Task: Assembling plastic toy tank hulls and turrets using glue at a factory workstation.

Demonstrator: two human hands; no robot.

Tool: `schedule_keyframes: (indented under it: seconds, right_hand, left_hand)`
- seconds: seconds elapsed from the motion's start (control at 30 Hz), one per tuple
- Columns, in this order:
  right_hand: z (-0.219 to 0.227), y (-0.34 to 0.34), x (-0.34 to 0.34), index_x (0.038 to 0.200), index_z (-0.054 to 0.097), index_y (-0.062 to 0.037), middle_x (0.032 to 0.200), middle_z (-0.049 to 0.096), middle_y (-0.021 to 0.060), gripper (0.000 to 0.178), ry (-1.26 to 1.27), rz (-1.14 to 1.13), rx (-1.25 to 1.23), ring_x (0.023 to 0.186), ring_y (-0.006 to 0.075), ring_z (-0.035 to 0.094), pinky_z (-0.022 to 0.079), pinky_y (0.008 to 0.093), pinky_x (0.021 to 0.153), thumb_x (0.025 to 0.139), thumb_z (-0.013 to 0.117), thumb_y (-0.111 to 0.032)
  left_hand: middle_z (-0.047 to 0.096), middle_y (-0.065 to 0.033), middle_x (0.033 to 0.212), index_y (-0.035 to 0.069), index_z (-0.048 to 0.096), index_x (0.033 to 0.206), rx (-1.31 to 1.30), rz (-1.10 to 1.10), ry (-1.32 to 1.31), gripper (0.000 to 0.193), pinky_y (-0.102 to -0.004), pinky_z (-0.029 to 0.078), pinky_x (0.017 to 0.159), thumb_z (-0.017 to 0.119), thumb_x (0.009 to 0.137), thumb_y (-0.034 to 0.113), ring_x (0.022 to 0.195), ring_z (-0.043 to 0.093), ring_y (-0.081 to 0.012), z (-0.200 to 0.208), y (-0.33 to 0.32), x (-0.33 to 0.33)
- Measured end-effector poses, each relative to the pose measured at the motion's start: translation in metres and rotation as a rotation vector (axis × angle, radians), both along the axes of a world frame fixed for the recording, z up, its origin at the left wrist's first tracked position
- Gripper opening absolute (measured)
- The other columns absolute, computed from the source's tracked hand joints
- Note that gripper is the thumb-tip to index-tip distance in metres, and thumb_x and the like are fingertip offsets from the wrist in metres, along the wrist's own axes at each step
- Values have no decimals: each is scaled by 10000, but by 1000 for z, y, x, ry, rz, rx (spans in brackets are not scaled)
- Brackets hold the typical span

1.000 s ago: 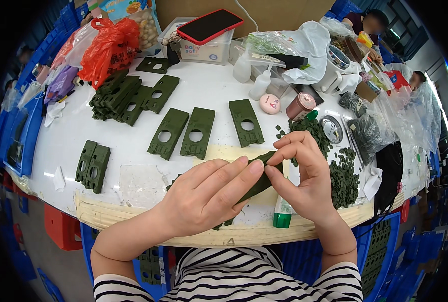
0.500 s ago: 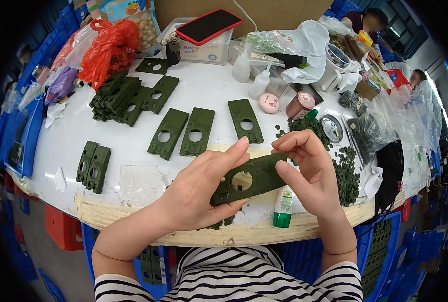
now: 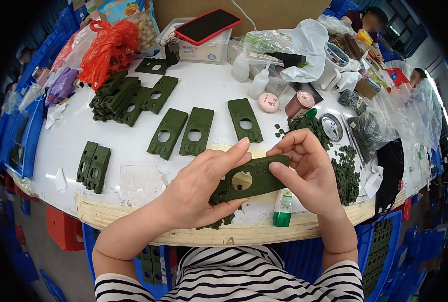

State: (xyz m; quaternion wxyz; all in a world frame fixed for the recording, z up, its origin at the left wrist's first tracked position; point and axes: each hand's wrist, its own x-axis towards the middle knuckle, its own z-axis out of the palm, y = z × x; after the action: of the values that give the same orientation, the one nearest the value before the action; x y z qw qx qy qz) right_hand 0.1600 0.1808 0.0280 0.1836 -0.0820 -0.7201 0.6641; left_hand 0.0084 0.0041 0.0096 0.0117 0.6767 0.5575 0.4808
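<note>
Between my hands, above the table's near edge, is a dark green plastic model hull plate with a round hole. My left hand grips its left end, thumb above and fingers below. At the right end, my right hand has its thumb pressed on the top face, with the fingers curled behind the far edge. Whether a small part sits under that thumb is hidden. Just below the plate lies a white tube with a green cap. Beyond it are similar green plates lying flat.
Small dark green pieces are heaped at the right, near a round metal tin. A stack of green plates stands at the far left by a red plastic bag. Bottles and a red-cased phone are at the back.
My right thumb has slid a little left along the plate's top face, and the right fingers have shifted slightly left. The plate is tilted slightly differently; my left hand keeps its grip.
</note>
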Motion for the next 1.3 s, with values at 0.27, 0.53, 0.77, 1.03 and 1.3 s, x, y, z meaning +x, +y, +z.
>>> schedule_keyframes:
  seconds: [0.27,0.53,0.77,1.03,1.3]
  right_hand:
    - [-2,-2,-1,1113,486,16,1039,543,58,305,20,-15,37,1006,121,596,485,252,851,860,652,53]
    - [-3,-3,0,1081,488,7,1021,543,54,299,35,-27,94,988,112,597,473,251,846,841,659,59]
    - [-3,-2,0,1118,499,11,1035,564,59,332,25,-31,107,1001,111,593,472,266,857,843,684,23]
    - [14,8,3,1230,578,2,1128,629,109,591,39,128,507,1017,189,617,488,306,856,710,841,-97]
    - [7,10,2,1168,648,1,1047,668,113,614,177,17,528,913,201,633,505,298,781,627,897,-150]
  left_hand:
    - [582,-199,1256,-82,315,1440,-5,-9,45,933,-386,506,830,803,651,16,962,598,-330,-3,-1,-1]
    - [498,-232,1365,-115,348,1396,44,-9,122,914,-397,513,808,798,611,6,936,590,-355,-8,0,-2]
    - [604,-195,1224,-86,312,1441,-7,-10,47,933,-390,504,837,800,652,9,966,601,-337,-2,-1,-1]
    - [630,-200,1206,-58,246,1470,6,6,37,982,-377,464,909,828,687,55,993,624,-290,1,-1,-7]
    - [526,-162,1293,-8,359,1395,-24,-149,-643,873,-346,501,977,863,683,38,1206,549,-221,0,-1,-10]
